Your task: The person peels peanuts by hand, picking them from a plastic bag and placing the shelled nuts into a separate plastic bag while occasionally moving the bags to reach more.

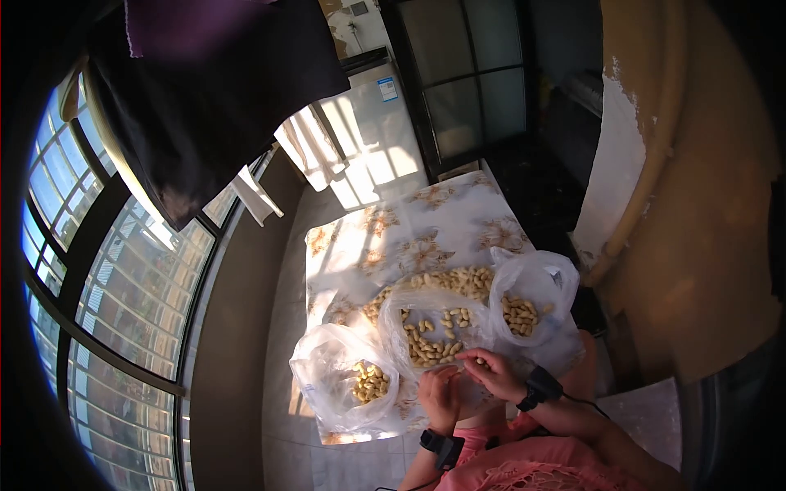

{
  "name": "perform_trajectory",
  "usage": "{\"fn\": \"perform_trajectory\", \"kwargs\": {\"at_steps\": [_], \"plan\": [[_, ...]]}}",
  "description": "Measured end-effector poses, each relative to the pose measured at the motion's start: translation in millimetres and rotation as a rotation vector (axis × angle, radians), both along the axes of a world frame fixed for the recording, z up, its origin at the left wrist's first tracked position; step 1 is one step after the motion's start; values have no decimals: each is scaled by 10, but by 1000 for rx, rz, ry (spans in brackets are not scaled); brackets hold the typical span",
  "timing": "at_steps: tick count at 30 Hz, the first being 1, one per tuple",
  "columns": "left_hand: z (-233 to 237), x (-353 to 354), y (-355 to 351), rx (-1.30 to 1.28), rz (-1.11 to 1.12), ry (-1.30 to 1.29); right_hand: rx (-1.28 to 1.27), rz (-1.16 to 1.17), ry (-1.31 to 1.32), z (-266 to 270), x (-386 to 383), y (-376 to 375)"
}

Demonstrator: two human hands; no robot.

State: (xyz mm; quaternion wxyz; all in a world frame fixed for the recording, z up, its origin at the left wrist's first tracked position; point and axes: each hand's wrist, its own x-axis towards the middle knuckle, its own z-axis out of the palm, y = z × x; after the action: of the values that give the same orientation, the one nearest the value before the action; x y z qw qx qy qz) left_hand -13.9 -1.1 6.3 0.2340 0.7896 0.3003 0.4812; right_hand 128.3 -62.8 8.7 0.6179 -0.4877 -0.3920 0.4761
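Observation:
Near the front edge of the table, my left hand [440, 398] is closed, with its fingers curled; what it holds, if anything, is hidden. Beside it, my right hand [494, 376] has its fingers bent together around a small tan peanut [481, 362]. Just beyond both hands lies an open clear plastic bag [395, 321] with unshelled peanuts [431, 352] in it. Another plastic bag [315, 368], on the left, holds a small heap of paler yellow pieces [371, 383]. To the right, a third bag [561, 282] contains more peanuts [519, 316].
More peanuts [463, 282] are spread behind the middle bag on the flowered tablecloth [417, 217]. Dark clothes [213, 98] hang at the upper left, before barred windows [139, 295]. Beyond the table stands a white appliance [381, 123]; a pipe [655, 155] runs along the right wall.

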Motion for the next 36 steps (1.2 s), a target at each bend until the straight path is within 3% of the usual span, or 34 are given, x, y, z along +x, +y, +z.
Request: {"fn": "perform_trajectory", "kwargs": {"at_steps": [4, 13, 20, 22, 36], "plan": [[37, 15, 6, 16, -29, 17, 56, -36, -175, 28, -28, 12], [15, 8, -9, -4, -10, 20, 35, -49, -220, -126, -25, 24], [27, 6, -20, -32, -4, 11, 28, -60, -194, -109, -14, 9], [62, 11, -21, -1, -6, 27, 3, -43, -65, -169, 6, 2], [-61, -2, -2, -99, -32, 24, 27, -57, -87, -93, 18, 1]]}}
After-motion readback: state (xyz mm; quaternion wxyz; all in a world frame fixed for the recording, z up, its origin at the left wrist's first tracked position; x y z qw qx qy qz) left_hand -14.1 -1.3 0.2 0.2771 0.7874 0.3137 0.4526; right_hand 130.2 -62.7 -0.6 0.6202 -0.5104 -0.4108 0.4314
